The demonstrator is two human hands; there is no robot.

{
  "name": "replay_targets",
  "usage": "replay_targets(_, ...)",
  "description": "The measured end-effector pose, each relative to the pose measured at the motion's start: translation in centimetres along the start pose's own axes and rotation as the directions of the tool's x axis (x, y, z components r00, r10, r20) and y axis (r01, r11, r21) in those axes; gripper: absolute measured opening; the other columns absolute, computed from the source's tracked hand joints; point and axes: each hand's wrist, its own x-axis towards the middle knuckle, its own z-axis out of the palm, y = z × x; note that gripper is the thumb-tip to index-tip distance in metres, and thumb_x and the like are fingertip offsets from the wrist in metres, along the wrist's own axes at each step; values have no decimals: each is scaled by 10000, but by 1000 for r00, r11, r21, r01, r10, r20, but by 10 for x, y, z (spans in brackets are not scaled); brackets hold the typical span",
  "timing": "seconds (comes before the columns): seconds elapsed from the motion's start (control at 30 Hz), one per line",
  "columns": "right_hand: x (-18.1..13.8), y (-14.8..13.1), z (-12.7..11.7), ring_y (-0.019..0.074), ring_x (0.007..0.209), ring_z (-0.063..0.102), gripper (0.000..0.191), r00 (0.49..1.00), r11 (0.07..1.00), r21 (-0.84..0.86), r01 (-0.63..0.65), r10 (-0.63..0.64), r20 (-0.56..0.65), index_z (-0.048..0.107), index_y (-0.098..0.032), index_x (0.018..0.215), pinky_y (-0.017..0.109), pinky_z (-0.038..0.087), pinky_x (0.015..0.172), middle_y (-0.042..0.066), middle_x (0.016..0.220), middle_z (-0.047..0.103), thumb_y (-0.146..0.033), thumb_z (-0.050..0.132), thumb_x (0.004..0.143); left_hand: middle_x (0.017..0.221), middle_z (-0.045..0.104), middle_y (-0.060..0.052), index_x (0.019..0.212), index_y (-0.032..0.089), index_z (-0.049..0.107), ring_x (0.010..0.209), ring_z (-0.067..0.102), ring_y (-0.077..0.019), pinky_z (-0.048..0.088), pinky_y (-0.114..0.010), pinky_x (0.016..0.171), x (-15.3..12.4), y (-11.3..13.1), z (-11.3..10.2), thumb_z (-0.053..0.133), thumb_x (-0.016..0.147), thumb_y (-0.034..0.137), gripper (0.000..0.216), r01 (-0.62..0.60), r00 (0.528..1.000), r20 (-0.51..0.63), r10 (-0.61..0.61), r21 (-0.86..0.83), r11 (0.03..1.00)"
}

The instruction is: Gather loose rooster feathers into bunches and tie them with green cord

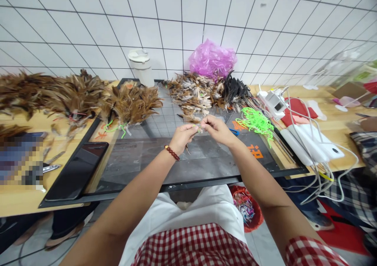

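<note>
My left hand [183, 137], with a bead bracelet at the wrist, is closed in a pinch over the dark glass board [176, 160]. From under it pokes the thin brown tip of a feather [187, 149]. Right beside it, my right hand [216, 129] pinches thumb to fingers; whatever small pale piece lies between the fingertips is too small to make out. Just beyond both hands lies a loose heap of brown and cream feathers [191, 95], with black feathers [236, 90] at its right. A tangle of bright green cord [257, 123] sits right of my right hand.
Bundled brown feathers [134, 105] and a black phone [78, 171] lie left. Behind stand a white cup [141, 67] and a pink plastic bag [212, 57]. Rightward are a white power bank [313, 142] and cables. A red basket [257, 219] is below. People sit on both sides.
</note>
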Motion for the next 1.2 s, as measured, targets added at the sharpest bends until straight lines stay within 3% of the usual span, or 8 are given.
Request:
replay_targets(0.17,-2,-2,2,130,723,528,170,1000,996,86,-6,7,-4,610,-174,788,271,422,704,12,752,591,-323,563,856,471,290,74,606,116,619,423,215,-25,112,-182,398,2,1,-3,760,596,302,233,8,1000,-28,-11,-129,992)
replay_targets(0.33,-3,1,11,103,637,542,326,985,957,258,-130,155,-80,632,-168,856,251,456,622,-1,747,624,-410,761,678,496,370,59,664,110,645,433,246,-21,128,-172,390,3,1,-4,758,603,294,225,-10,999,-52,-1,-204,979)
replay_targets(0.5,1,0,26,118,590,603,382,927,829,502,-247,352,-126,661,-172,755,275,520,600,3,672,661,-474,805,570,463,346,70,610,121,616,422,254,-18,156,-174,385,2,2,-1,759,612,303,231,-61,994,-96,43,-194,979)
replay_targets(0.67,3,-7,34,131,595,635,367,877,770,591,-240,433,-208,687,-174,719,295,551,627,12,669,685,-452,831,528,507,461,51,638,120,627,406,288,-11,192,-175,372,4,3,-2,766,595,286,220,-53,994,-108,25,-258,965)
replay_targets(0.9,0,-11,35,151,602,640,288,883,849,480,-221,383,-270,697,-174,693,296,541,614,27,644,688,-426,798,597,488,446,57,621,117,605,398,295,-7,182,-162,367,4,6,1,736,583,220,171,-48,986,-169,-2,-292,955)
replay_targets(1.07,-5,-11,38,161,673,646,148,928,979,176,-98,154,-340,712,-198,734,304,534,661,39,747,715,-345,697,738,447,428,70,667,131,647,382,297,-17,176,-168,370,6,3,5,704,590,187,111,-114,946,-319,47,-194,974)
replay_targets(1.2,-6,-10,39,165,708,642,97,945,1000,0,-1,1,-327,709,-221,761,309,522,690,34,780,719,-271,631,790,433,434,73,699,145,685,371,299,-21,187,-182,378,7,-2,6,704,624,224,110,-178,911,-392,127,-96,979)
